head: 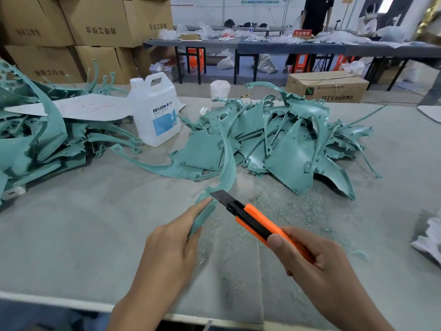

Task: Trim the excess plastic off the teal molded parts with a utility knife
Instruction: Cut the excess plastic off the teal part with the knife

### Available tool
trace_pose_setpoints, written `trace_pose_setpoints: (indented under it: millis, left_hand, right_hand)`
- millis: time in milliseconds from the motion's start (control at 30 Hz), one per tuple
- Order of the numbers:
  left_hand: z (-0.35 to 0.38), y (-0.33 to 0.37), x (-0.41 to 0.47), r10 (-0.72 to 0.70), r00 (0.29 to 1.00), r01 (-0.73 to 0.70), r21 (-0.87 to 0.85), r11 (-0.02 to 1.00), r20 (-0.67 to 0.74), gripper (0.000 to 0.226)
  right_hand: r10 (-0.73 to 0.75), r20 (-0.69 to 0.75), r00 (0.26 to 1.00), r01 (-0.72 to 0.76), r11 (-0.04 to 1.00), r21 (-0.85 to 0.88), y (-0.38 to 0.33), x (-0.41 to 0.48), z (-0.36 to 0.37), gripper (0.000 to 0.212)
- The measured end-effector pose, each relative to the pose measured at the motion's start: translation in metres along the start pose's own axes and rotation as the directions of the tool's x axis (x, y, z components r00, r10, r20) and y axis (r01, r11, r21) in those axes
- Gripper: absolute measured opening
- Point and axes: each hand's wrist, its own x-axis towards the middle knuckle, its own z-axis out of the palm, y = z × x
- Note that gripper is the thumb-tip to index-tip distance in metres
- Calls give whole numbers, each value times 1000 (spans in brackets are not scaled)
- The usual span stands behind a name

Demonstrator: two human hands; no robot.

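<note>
My left hand (170, 244) grips the near end of a long curved teal molded part (228, 168), with the forefinger stretched along it. My right hand (317, 261) holds an orange and black utility knife (256, 222), blade extended. The blade tip rests against the teal part just beyond my left fingertip. A heap of teal molded parts (286, 139) lies in the middle of the table. Another heap of teal parts (35, 139) lies at the left. Fine teal shavings (286, 206) are scattered on the grey table (83, 235) around the knife.
A white plastic jug (155, 111) stands between the heaps, beside a white sheet (83, 107). Stacked cardboard boxes (71, 32) fill the back left. A cardboard box (327, 87) sits behind the table. White crumpled material (427, 237) lies at the right edge. People stand at a far table (262, 46).
</note>
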Motion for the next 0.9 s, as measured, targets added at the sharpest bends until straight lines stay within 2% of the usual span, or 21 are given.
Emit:
trace_pose_setpoints:
  millis: [67, 133, 233, 300, 400, 433, 467, 500, 533, 567, 633, 700, 767, 833, 900]
  left_hand:
    - [-6, -1, -1, 48, 998, -45, -96, 994, 28, 21]
    - [-16, -4, -3, 79, 993, -58, -210, 976, 91, 15]
    - [-41, -10, -8, 47, 978, 23, -332, 943, 202, 43]
    - [-62, -19, -14, -5, 972, 125, -502, 856, 234, 51]
    - [-82, -35, -22, 3, 961, 177, -623, 762, 276, 46]
    - [-86, -37, -27, 89, 941, 176, -698, 694, 325, 43]
    - [-98, -42, -27, 60, 957, 178, -742, 646, 282, 40]
    - [-100, -41, -28, 33, 955, 235, -822, 519, 294, 41]
    - [-97, -43, -22, 81, 946, 248, -861, 444, 315, 41]
    - [-89, -48, -17, 114, 935, 232, -820, 522, 337, 41]
    - [-71, -50, -10, 23, 950, 205, -676, 708, 312, 48]
    - [-60, -42, -1, -48, 955, 219, -587, 780, 292, 41]
    - [-48, -29, 5, -78, 973, 180, -502, 846, 217, 23]
    - [-40, -26, 9, -58, 987, 105, -328, 939, 149, 19]
    - [-33, -26, 10, -45, 984, 77, -180, 981, 174, 26]
  right_hand:
    - [-23, -41, 999, 22, 999, -30, 4, 6, -5, 52]
    - [-13, -98, 995, 10, 999, -38, 11, 15, -11, 52]
    - [-3, -146, 989, 0, 1000, -17, 24, 30, -26, 47]
    - [-19, -167, 986, 18, 1000, -11, 32, 40, -39, 48]
    - [-40, -177, 983, 29, 997, -65, 44, 56, -54, 49]
    - [-33, -194, 980, 6, 990, -138, 48, 62, -56, 49]
    - [-16, -210, 977, -31, 975, -220, 53, 67, -57, 50]
    - [5, -228, 974, -68, 961, -269, 58, 71, -56, 52]
    - [24, -249, 968, -92, 961, -262, 61, 72, -54, 52]
    - [38, -272, 961, -95, 976, -198, 63, 71, -50, 52]
    - [66, -308, 949, -71, 997, -3, 57, 63, -41, 51]
    - [96, -325, 941, -55, 990, 132, 42, 49, -30, 48]
    - [79, -274, 959, -41, 989, 140, 26, 35, -17, 47]
    - [19, -181, 983, -3, 996, 89, 10, 22, -4, 43]
    - [-37, -80, 996, 41, 998, 46, -3, 12, 7, 43]
